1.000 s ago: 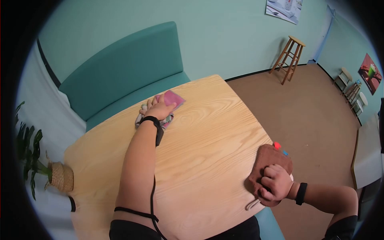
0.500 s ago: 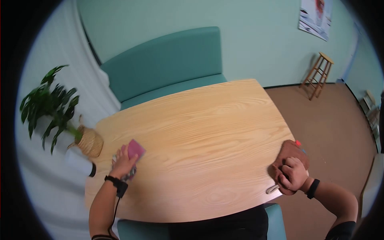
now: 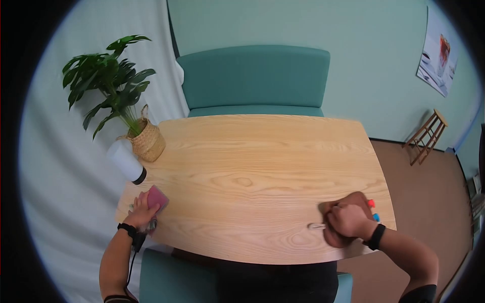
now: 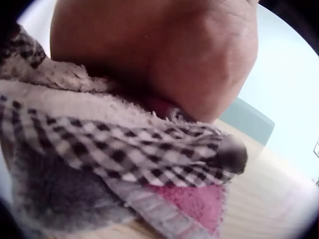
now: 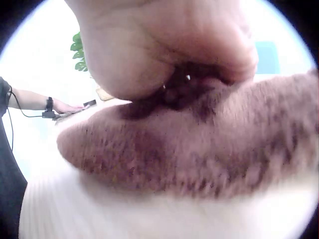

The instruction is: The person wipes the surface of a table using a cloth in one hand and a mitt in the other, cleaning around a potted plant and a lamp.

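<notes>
My left hand [image 3: 141, 214] lies with extended fingers on a bunched cloth and a pink piece [image 3: 158, 198] at the table's left edge. Close up in the left wrist view, the black-and-white checkered cloth [image 4: 134, 149] has a fuzzy grey part and a pink patch [image 4: 199, 201], below the hand [image 4: 159, 50]. At the right side of the table, my right hand [image 3: 348, 220] grips a brown fuzzy cloth item [image 3: 336, 239], which has a pale loop and red and blue bits at its edges. Curled fingers pinch its top in the right wrist view; the fingertips are partly hidden.
A wooden table [image 3: 242, 151] spans the middle. Beyond its left edge are a leafy plant in a woven basket [image 3: 149, 143] and a white cylinder with a black end [image 3: 124, 160]. A green bench [image 3: 255, 76] stands behind, a wooden stool [image 3: 427, 136] at the right.
The head view has swung left and levelled. My left hand has slid with its cloth from the table's far side to its left edge. The right hand has shifted inward with the brown item, which has turned.
</notes>
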Demonstrator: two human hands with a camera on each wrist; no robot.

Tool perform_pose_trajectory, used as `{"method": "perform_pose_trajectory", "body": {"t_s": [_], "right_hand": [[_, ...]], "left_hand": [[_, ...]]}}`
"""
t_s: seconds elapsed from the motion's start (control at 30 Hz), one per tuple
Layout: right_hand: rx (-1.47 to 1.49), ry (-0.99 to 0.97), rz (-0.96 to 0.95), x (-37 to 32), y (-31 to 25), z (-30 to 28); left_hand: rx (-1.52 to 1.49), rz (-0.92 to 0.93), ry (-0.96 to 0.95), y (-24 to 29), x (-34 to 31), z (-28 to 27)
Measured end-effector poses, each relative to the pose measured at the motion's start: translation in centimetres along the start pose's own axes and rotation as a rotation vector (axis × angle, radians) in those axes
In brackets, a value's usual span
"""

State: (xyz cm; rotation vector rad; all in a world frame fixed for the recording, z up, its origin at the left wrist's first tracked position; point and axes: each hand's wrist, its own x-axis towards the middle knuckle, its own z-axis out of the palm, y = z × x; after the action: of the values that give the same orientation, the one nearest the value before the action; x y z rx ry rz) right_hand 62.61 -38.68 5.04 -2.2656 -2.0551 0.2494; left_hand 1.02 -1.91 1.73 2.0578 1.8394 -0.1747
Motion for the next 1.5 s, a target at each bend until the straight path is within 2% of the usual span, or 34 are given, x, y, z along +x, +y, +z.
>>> {"method": "perform_pose_trajectory", "body": {"t_s": [0.03, 0.07, 0.1, 0.2, 0.27, 0.37, 0.5, 0.63, 0.67, 0.73, 0.77, 0.8, 0.83, 0.87, 0.9, 0.93, 0.97, 1.0, 1.1, 1.2, 1.23, 1.27, 1.4, 1.47, 1.5], "right_hand": [[-0.002, -0.084, -0.042, 1.4, -1.4, -0.4], [-0.084, -0.152, -0.275, 2.9, -2.9, -1.1], [-0.054, -0.271, -0.246, 4.2, -5.6, -2.3], [-0.033, -0.316, -0.468, 8.0, -11.1, 0.1], [0.099, -0.325, -0.53, 9.9, -16.0, 0.7], [0.119, -0.332, -0.716, 12.6, -22.8, 1.4], [0.111, -0.326, -0.68, 17.2, -27.3, 2.4], [0.034, -0.279, -0.538, 23.2, -23.7, 2.2], [0.013, -0.279, -0.489, 24.9, -21.2, 2.4], [-0.048, -0.236, -0.268, 26.7, -15.5, 1.1], [-0.065, -0.154, -0.217, 27.5, -11.2, 1.7], [-0.073, -0.079, -0.109, 26.8, -7.8, 1.0], [-0.138, -0.072, -0.044, 24.4, -6.4, -2.2], [0.179, 0.105, 0.08, 23.5, -2.7, -1.3], [0.131, 0.064, 0.118, 23.6, 2.7, -0.4], [-0.076, 0.052, 0.046, 21.6, 5.6, -1.5], [-0.026, 0.02, 0.184, 20.2, 8.4, -1.8], [0.052, 0.072, 0.29, 18.0, 10.1, -2.1], [-0.011, 0.071, 0.347, 12.4, 15.2, -2.5], [-0.182, 0.128, 0.346, 7.6, 16.6, -0.6], [-0.224, 0.148, 0.327, 6.0, 15.5, -0.5], [-0.275, 0.211, 0.22, 4.4, 14.6, -0.4], [-0.185, 0.206, 0.126, -1.5, 9.4, -0.6], [-0.23, 0.304, -0.126, -3.1, 4.4, -3.5], [-0.12, 0.292, -0.068, -4.1, 3.7, -1.9]], "left_hand": [[0.001, 0.02, -0.008, -0.1, 0.1, 0.1], [0.005, 0.039, -0.013, -0.4, 0.3, 0.1], [0.008, 0.055, -0.018, -0.6, 0.4, -0.1], [0.007, -0.005, -0.027, 1.5, -1.2, -1.0], [0.012, -0.016, -0.037, 1.8, -1.3, -1.3], [-0.036, -0.03, -0.062, 4.1, -3.5, -2.8], [0.022, -0.062, -0.054, 2.4, -1.6, -1.4], [0.026, -0.092, -0.084, 3.3, -2.3, -2.2], [0.028, -0.102, -0.089, 3.9, -2.8, -2.5], [0.031, -0.106, -0.094, 4.1, -3.1, -2.7], [0.03, -0.102, -0.093, 4.0, -3.1, -2.7], [0.028, -0.097, -0.091, 4.0, -3.1, -2.7], [0.024, -0.097, -0.089, 4.0, -3.2, -2.8], [0.021, -0.095, -0.088, 4.1, -3.4, -2.9], [0.021, -0.092, -0.089, 4.1, -3.4, -2.9], [0.019, -0.095, -0.088, 4.1, -3.4, -2.9], [0.018, -0.096, -0.086, 4.0, -3.3, -2.9], [0.016, -0.097, -0.086, 4.0, -3.3, -2.8], [0.01, -0.093, -0.066, 4.5, -3.9, -2.9], [0.001, -0.084, -0.041, 4.9, -4.2, -2.8], [0.001, -0.09, -0.035, 5.0, -4.3, -2.7], [0.004, -0.093, -0.029, 5.1, -4.3, -2.6], [0.022, -0.047, -0.052, 5.9, -3.8, -1.8], [0.038, 0.026, -0.086, 7.4, -4.1, -1.7], [0.061, 0.066, -0.093, 8.7, -4.1, -1.6]]}}
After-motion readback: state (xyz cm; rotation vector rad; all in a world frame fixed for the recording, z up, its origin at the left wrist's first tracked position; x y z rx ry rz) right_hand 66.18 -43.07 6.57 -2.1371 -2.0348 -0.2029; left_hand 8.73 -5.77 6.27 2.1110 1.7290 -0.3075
